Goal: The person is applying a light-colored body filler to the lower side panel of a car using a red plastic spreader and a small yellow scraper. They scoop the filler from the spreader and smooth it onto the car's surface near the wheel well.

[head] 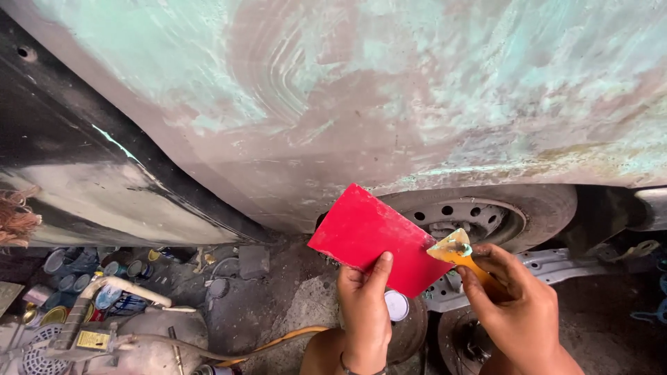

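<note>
Left hand [364, 305]: yours, nearest the lens, thumb and fingers clamped on the lower edge of the red board [372, 237].
Red board: flat square card, tilted, held up in front of the wheel [486, 212].
Right hand [517, 305]: your fingers are closed round the handle of the yellow putty knife [458, 251].
Putty knife: its blade, smeared with pale filler, touches the board's right edge.
Body panel [389, 90]: sanded car side above, patched in green and grey-pink filler.
Ground left: paint tins [76, 274] clustered, an orange hose [278, 340] beside them.
</note>
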